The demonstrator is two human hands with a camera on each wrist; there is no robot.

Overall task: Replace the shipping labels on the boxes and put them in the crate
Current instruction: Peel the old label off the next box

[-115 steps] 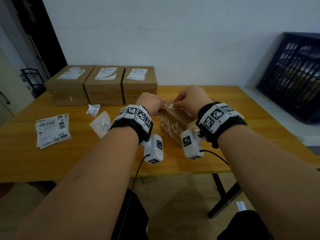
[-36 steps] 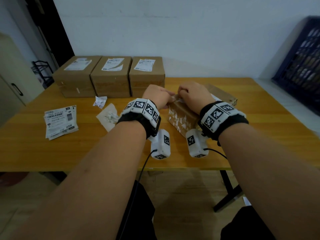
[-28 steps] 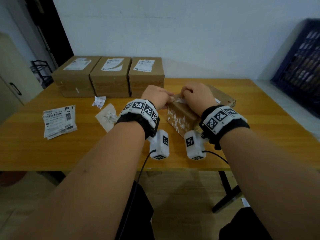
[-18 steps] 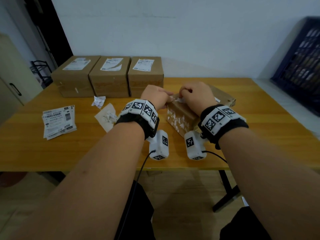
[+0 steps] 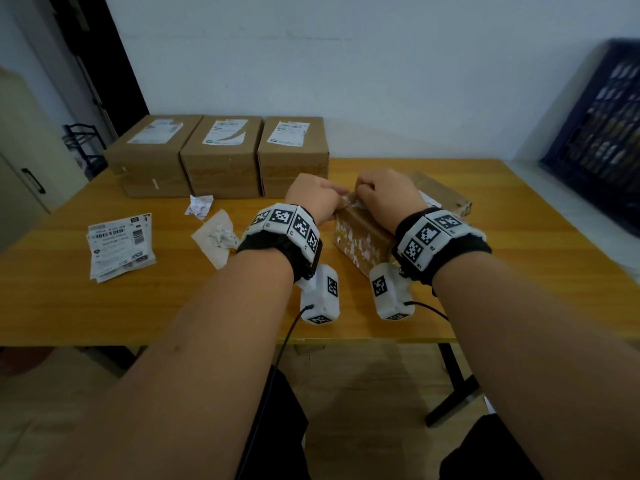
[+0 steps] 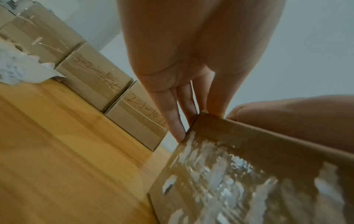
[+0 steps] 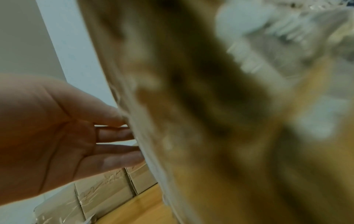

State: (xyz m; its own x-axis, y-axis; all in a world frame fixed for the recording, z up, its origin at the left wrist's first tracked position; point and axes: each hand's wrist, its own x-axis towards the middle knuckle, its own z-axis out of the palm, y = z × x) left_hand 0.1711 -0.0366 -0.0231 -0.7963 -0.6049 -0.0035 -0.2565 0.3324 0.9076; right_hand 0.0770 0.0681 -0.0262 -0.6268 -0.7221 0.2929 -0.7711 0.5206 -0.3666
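Cardboard box (image 5: pixel 363 237) with torn label residue on its near face, resting near the front middle of the wooden table (image 5: pixel 69 299). Left hand (image 5: pixel 313 199) steadying the box's top left corner, fingers (image 6: pixel 172 121) straight against the edge. Right hand (image 5: pixel 384 195) curled on the top, pinching a label strip (image 5: pixel 348 199). Three labelled boxes (image 5: pixel 221 154) in a row at the back; crate (image 5: pixel 602 133) far right; fresh labels (image 5: pixel 119 244) left.

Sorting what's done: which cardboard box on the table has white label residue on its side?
The cardboard box under both hands, nearest the table's front edge; the three boxes at the wall have intact top labels.
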